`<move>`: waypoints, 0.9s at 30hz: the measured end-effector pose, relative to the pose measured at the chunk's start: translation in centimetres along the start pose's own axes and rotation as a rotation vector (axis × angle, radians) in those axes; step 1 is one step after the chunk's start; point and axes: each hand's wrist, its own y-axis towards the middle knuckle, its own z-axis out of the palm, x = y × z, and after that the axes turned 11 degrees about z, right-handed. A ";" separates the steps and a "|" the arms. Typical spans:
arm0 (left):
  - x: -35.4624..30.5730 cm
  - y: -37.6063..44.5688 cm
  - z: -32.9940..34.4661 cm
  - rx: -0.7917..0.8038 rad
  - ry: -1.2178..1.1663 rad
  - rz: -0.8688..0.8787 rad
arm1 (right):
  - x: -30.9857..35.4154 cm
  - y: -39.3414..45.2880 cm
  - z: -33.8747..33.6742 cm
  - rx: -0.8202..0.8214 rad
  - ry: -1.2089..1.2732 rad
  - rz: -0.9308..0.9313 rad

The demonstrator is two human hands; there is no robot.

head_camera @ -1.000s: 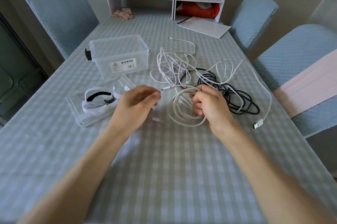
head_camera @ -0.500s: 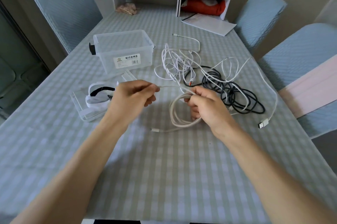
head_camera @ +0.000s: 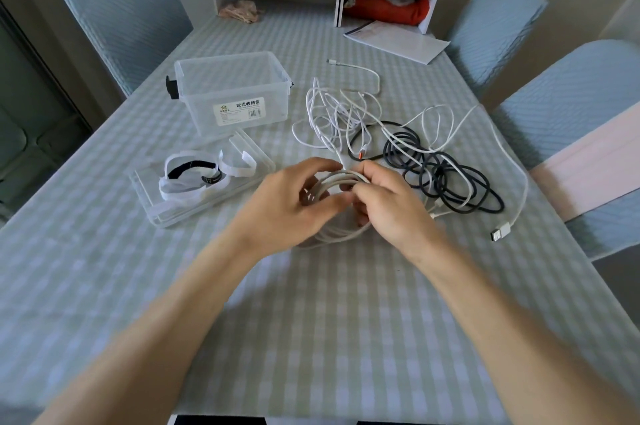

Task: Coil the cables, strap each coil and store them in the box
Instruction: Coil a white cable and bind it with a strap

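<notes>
Mid-worktop, your left hand [head_camera: 287, 203] and right hand [head_camera: 388, 203] both grip the white cable coil [head_camera: 337, 182], fingers curled round it; its lower loops are partly hidden beneath them.

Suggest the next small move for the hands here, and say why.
Probably wind one more loop: both the left hand and right hand grip the white coil, but its cable still trails into the tangle, and the straps lie untouched on the lid.

Bare tablecloth [head_camera: 311, 320] lies open near the person; tangled cables [head_camera: 398, 140] crowd the box's [head_camera: 235, 92] right.
</notes>
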 end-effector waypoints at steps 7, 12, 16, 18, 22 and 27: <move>0.6 -0.4 -0.2 -0.106 0.199 0.083 | 0.4 -0.5 -0.1 0.050 0.103 0.011; 0.1 -0.1 -1.1 -0.069 -0.005 -0.101 | 0.2 -0.6 -0.9 0.089 0.163 0.045; 0.7 0.0 -1.8 -0.045 -0.056 -0.151 | 0.3 -0.7 -1.1 0.094 0.117 0.031; 1.1 0.0 -1.7 0.008 0.002 -0.094 | 0.1 -0.7 -1.3 0.064 -0.006 0.015; 1.9 -0.1 -1.2 0.057 0.148 0.038 | 0.1 -0.7 -2.0 0.023 -0.223 0.021; 2.6 -0.7 -0.3 0.062 0.414 0.137 | 0.3 -0.8 -2.2 0.004 -0.235 0.028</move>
